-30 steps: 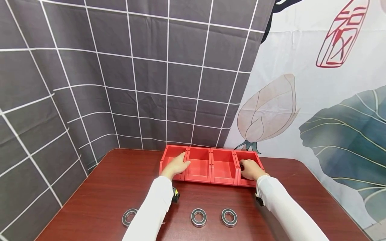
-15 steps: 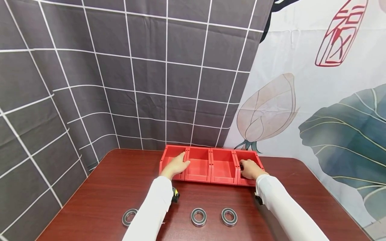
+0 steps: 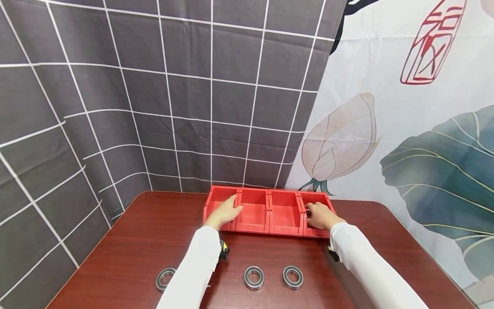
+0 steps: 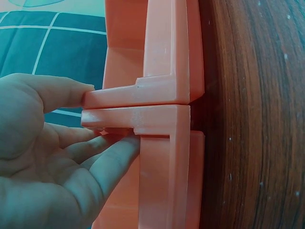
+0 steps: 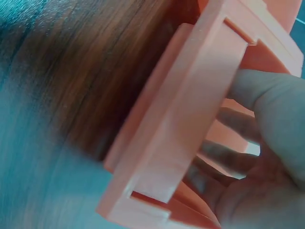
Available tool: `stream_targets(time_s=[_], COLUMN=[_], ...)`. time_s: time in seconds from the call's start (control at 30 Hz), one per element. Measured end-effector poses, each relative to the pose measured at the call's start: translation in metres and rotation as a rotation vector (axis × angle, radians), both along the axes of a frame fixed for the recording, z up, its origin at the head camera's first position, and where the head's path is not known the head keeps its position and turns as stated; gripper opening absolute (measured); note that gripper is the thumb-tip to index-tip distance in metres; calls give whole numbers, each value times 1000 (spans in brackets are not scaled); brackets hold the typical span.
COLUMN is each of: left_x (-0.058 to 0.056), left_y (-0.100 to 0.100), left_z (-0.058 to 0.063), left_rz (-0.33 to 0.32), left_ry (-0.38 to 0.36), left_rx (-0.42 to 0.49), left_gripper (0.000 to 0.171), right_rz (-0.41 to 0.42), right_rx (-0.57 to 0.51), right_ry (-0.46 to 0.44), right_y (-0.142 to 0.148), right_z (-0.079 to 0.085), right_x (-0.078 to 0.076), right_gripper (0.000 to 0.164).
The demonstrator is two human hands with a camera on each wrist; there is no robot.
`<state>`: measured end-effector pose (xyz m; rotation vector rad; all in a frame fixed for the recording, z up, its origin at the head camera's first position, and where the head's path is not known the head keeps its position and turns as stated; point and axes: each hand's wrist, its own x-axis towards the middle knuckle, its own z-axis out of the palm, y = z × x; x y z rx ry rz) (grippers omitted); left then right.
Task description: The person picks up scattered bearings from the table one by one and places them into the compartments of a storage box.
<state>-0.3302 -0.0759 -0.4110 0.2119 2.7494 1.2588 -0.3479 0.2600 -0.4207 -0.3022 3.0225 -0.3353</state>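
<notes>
A row of red plastic bins [image 3: 254, 210] stands side by side at the back of the table. My left hand [image 3: 224, 212] pinches the paired side walls [image 4: 136, 107] between the two leftmost bins, thumb on one side and fingers on the other in the left wrist view. My right hand [image 3: 321, 215] reaches into the rightmost bin [image 5: 190, 107], its fingers [image 5: 228, 157] behind the front lip. At its fingertips in the head view shows a small part of a dark ring-like bearing [image 3: 308, 213], mostly hidden by the hand.
Two ball bearings, a middle one [image 3: 254, 278] and a right one [image 3: 293, 277], lie on the brown wooden table [image 3: 127, 257]. Another bearing [image 3: 164, 279] is partly covered by the left sleeve. Behind the bins hangs a grey gridded cloth [image 3: 185, 128].
The right hand has shifted very slightly within the rightmost bin, and its forearm a little to the right. The left hand keeps its hold on the bin walls. The head view has drifted slightly.
</notes>
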Motion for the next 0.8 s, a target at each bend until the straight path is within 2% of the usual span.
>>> stream_targets(time_s=[0.13, 0.37, 0.6, 0.8], left_x=[1, 3, 3, 4], left_y=[0, 1, 0, 0], left_z=[0, 3, 2, 2], left_rz=[-6, -14, -8, -4], left_ry=[2, 26, 18, 17], left_rx=[-5, -16, -9, -9], left_gripper=[68, 66, 66, 66], right_rz=[17, 82, 69, 113], right_rx=[-6, -17, -10, -19], right_ry=[34, 195, 226, 285], right_y=[-1, -3, -2, -5], right_z=[7, 16, 24, 31], right_x=[8, 27, 40, 51], right_gripper=[54, 45, 45, 44])
